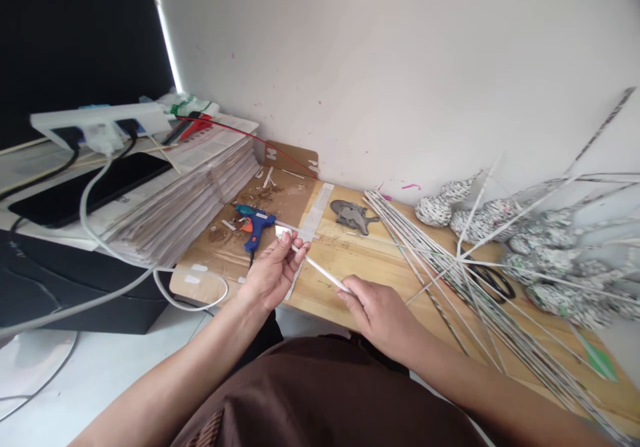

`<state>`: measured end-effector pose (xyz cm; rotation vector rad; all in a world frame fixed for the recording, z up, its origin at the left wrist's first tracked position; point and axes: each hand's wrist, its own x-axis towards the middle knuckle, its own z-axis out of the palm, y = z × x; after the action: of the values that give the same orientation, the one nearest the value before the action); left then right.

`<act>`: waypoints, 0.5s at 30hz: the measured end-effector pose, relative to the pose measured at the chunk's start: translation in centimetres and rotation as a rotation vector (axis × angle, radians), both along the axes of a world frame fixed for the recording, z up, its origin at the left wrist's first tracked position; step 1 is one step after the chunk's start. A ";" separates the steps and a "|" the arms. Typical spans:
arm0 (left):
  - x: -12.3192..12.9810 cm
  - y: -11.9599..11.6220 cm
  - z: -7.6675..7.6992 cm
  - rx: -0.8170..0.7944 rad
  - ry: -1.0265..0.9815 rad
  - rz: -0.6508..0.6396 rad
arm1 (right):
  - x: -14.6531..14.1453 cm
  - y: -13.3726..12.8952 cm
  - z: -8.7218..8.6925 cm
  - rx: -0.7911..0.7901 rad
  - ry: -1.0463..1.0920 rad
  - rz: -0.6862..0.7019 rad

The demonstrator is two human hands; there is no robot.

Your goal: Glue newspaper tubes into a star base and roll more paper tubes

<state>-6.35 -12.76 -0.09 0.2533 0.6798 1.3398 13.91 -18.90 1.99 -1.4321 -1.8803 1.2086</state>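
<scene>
Between my two hands a thin white rolled paper tube [323, 272] slants down to the right, above the front of the wooden table. My left hand [274, 268] is closed on its upper end, where a small white flap of paper [283, 232] sticks out past the fingertips. At the lower end my right hand [379, 310] wraps round the tube, its fingers partly hidden from me. A blue glue gun [257, 228] lies on a stained cardboard sheet [207, 262] just beyond my left hand. Farther back sits a grey lump [351, 217] that I cannot name.
A bundle of long paper tubes [425, 240] and a star of joined tubes [459, 259] lie at the right, over black-handled scissors [487, 286]. Woven paper shapes [540, 254] line the wall. Left are stacked newspapers [210, 194], a phone [90, 187], a power strip [103, 126] and a white cable [100, 224].
</scene>
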 end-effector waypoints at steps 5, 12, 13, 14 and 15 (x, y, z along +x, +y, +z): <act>0.1 0.1 0.3 -0.005 -0.009 -0.037 | -0.3 0.4 -0.5 -0.591 0.355 0.177; 0.1 0.0 0.4 0.022 -0.027 -0.024 | -0.5 0.9 -0.7 -0.418 0.371 0.026; 0.1 0.0 0.4 0.021 -0.027 -0.028 | -0.5 1.0 -0.6 -0.524 0.429 0.066; 0.0 0.0 0.4 0.021 -0.026 -0.033 | -0.4 1.1 -0.5 -0.633 0.485 0.112; 0.0 0.1 0.4 0.022 -0.023 -0.038 | -0.4 1.2 -0.4 -0.707 0.521 0.145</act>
<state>-6.34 -12.70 0.28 0.2670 0.6389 1.3130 13.52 -17.69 1.63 -1.1164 -1.2578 2.2107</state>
